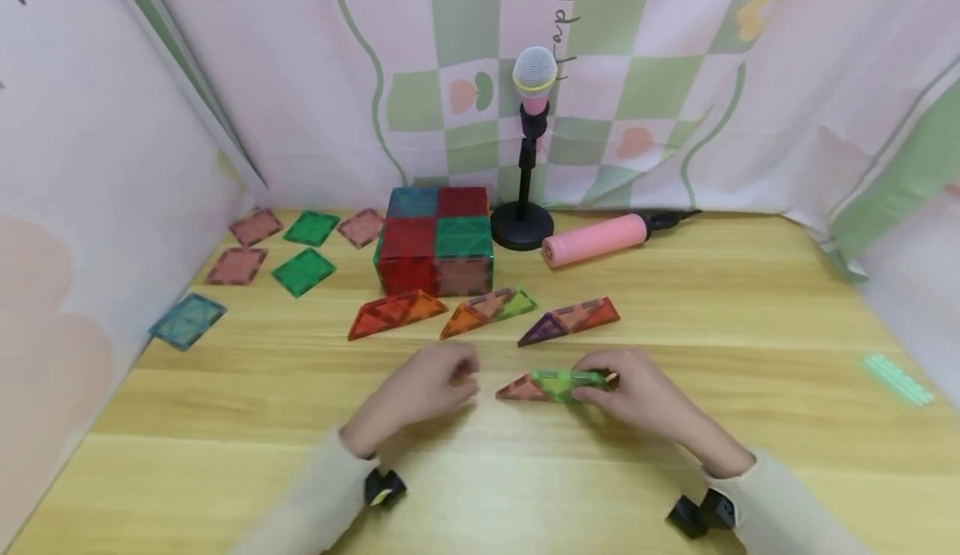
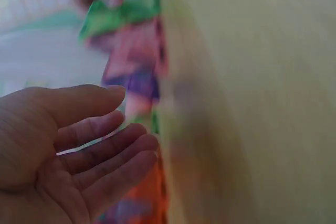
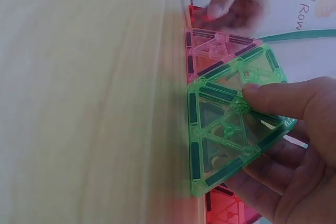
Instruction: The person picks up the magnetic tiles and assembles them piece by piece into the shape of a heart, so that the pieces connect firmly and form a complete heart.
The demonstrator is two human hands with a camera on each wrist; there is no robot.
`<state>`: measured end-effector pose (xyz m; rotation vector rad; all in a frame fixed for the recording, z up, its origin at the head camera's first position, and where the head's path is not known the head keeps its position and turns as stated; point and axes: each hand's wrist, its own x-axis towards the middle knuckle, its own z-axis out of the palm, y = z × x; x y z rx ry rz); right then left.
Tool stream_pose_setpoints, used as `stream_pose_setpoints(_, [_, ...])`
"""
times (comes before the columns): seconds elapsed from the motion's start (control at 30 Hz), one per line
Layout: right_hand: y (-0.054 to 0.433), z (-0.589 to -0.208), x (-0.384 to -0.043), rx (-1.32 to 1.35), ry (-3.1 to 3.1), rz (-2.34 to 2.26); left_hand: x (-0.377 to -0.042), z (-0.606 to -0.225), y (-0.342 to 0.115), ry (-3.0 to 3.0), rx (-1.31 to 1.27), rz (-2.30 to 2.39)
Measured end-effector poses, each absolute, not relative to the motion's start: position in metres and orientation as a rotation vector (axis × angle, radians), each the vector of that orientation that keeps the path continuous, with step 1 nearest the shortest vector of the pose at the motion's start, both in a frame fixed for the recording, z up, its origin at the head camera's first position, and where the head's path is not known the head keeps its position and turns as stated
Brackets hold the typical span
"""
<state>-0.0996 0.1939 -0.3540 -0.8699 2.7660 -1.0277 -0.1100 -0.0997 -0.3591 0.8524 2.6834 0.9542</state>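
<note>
My right hand [image 1: 641, 392] pinches green triangular magnetic tiles [image 3: 226, 129] between thumb and fingers. They stand on edge on the table, joined on the left to a pink triangular tile [image 1: 522, 388]. My left hand [image 1: 429, 382] hovers to the left of that pink tile, fingers loosely bent and holding nothing; the left wrist view shows its palm [image 2: 58, 182] bare. Behind the hands stand a red and orange triangle strip [image 1: 397, 311], an orange, pink and green strip [image 1: 489, 311], and a purple, pink and red strip [image 1: 570, 319].
A box of coloured square tiles [image 1: 435, 242] stands behind the strips. Loose pink, green and blue square tiles [image 1: 187, 320] lie at the left. A microphone on a stand [image 1: 525, 226] and a pink cylinder handle [image 1: 596, 240] are at the back. Printed cloth hangs behind the table.
</note>
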Motion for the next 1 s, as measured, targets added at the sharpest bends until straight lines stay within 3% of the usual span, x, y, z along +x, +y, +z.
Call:
stream_pose_setpoints(0.23, [0.196, -0.354, -0.096, -0.878, 2.757, -1.064, -0.114, -0.34, -0.212, 2.966, 0.528, 1.043])
stream_pose_setpoints(0.4, [0.199, -0.353, -0.095, -0.873, 2.754, -1.048, -0.123, -0.331, -0.297, 3.235, 0.164, 0.88])
stream_pose_setpoints(0.6, [0.202, -0.351, -0.095, -0.893, 2.741, -1.052, -0.13, -0.334, -0.369, 3.1, -0.206, 0.61])
stream_pose_setpoints(0.77, [0.205, -0.351, -0.095, -0.918, 2.715, -1.066, -0.131, -0.34, -0.399, 3.004, -0.256, 0.448])
stream_pose_setpoints(1.0, [0.211, -0.353, -0.093, -0.913, 2.65, -1.078, -0.135, -0.353, -0.413, 2.986, -0.068, 0.464])
